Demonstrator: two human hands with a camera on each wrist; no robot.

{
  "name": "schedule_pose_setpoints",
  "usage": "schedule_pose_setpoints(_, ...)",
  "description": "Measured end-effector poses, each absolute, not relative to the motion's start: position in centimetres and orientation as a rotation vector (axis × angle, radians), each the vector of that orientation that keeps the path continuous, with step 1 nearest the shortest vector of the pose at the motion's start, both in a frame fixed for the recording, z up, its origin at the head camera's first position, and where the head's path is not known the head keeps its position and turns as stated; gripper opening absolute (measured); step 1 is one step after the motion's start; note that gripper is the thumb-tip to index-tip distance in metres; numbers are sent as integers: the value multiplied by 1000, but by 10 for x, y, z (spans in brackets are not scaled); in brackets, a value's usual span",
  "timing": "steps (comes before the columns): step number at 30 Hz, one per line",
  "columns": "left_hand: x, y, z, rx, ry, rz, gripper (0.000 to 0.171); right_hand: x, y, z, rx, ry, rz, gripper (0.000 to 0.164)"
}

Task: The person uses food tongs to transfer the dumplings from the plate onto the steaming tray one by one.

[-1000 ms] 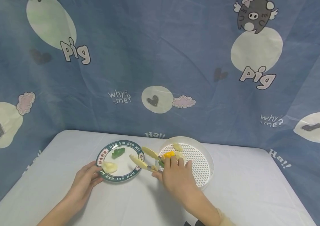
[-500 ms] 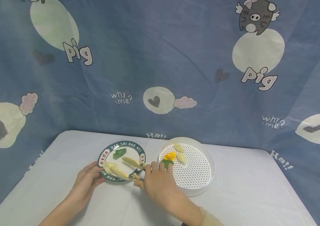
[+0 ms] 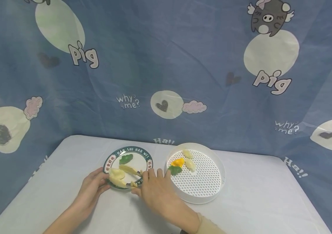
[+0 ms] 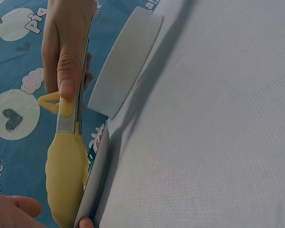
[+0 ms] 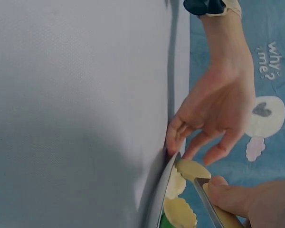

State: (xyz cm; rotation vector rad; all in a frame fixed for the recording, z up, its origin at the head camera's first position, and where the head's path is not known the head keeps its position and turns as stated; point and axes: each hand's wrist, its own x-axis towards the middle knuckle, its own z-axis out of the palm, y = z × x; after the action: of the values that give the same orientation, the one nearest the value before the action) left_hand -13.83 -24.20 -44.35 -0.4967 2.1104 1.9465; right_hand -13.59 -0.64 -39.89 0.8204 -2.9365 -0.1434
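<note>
My left hand (image 3: 91, 188) grips the left rim of a round plate (image 3: 129, 149) with a green lettered border; a fingertip shows under its edge in the left wrist view. On the plate lie a green dumpling-like piece (image 3: 126, 159) and a pale one (image 3: 117, 173). My right hand (image 3: 160, 195) holds tongs (image 4: 65, 175) with yellow scalloped heads and metal arms, thumb along one arm in the left wrist view. The tong heads are spread over the plate, one on either side of the pale piece (image 5: 175, 184). Whether they touch it I cannot tell.
Right of the plate stands a round white perforated tray (image 3: 204, 178) with a raised wall. In its left part lie a yellow piece (image 3: 177, 162), a green one (image 3: 175, 170) and two pale ones (image 3: 190, 164). A printed blue cloth (image 3: 166, 65) hangs behind the white table (image 3: 256, 195).
My right hand has moved left from over the tray, bringing the tongs over the plate and around the pale piece. My left hand stays on the plate's rim.
</note>
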Motion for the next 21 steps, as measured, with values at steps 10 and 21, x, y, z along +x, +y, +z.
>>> schedule_pose_setpoints(10,-139,-241,-442,-500,2127,1924,81,-136,-8,-403,836,-2906,-103,54)
schedule_pose_setpoints(21,-139,-241,-443,-509,2119,1933,81,-135,-1,-403,823,-2935,-39,54)
